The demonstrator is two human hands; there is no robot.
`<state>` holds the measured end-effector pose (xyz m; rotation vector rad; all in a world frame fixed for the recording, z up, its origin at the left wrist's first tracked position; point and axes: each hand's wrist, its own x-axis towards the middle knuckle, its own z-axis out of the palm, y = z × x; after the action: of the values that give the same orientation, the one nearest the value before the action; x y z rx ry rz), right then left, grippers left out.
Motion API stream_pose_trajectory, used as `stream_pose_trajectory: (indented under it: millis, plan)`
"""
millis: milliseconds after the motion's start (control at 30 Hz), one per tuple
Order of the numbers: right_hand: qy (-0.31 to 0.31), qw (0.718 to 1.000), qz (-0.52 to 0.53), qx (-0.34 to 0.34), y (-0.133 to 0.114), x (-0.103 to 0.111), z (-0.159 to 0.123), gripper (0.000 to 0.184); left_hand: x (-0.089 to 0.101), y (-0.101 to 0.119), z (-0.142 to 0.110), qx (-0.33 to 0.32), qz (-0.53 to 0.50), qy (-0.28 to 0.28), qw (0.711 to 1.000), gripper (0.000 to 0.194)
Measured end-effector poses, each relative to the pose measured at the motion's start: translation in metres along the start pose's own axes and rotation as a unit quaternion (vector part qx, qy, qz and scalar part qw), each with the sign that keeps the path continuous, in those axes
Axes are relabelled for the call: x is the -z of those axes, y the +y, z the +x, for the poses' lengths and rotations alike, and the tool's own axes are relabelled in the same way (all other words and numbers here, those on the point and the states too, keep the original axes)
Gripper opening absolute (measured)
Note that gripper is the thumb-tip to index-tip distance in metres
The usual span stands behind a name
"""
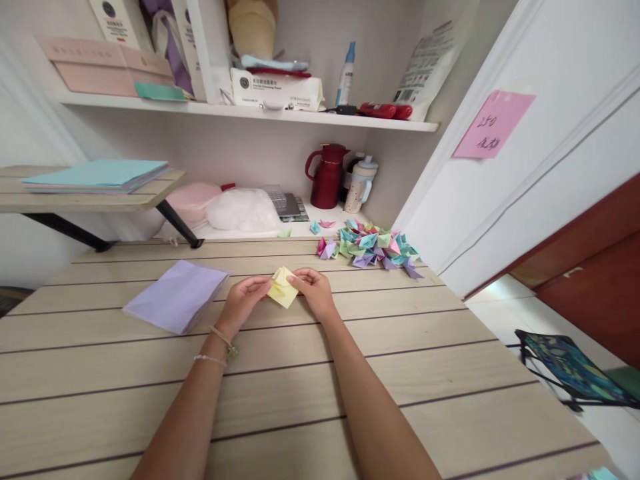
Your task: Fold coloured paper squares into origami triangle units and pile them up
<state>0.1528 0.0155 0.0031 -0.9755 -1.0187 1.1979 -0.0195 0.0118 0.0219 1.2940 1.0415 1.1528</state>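
A small yellow sheet of folded origami paper (285,293) is held between my two hands over the table, its lower corner pointing toward me. My left hand (246,299) pinches its left corner between thumb and fingers. On the opposite side, my right hand (315,288) grips the upper right edge, thumb on top of the paper. Creased flaps show at its top. Left of my hands lies a stack of purple paper (177,293) in a clear sleeve. Farther off to the right is a heap of folded paper pieces (377,243) in several colours.
The slatted wooden table (280,407) reaches to a white shelf unit. A red jug (329,177) and a pale tumbler (361,185) stand at the back. Blue paper (97,175) rests on a raised stand at left. A folding stool (570,367) is on the floor at right.
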Motion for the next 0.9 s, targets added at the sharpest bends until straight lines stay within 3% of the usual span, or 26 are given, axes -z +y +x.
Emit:
stream_pose_trajectory:
  millis: [500,900]
  plan:
    - [0.009,1.0,0.019,0.004,0.0004,-0.0008,-0.0001,0.033,-0.0023,-0.0008,0.0008,-0.005,0.021,0.029,0.999,0.025]
    - [-0.003,1.0,0.004,0.007,0.0054,-0.0014,0.0009,0.028,-0.0014,-0.009,0.0047,-0.008,0.012,0.049,0.999,0.03]
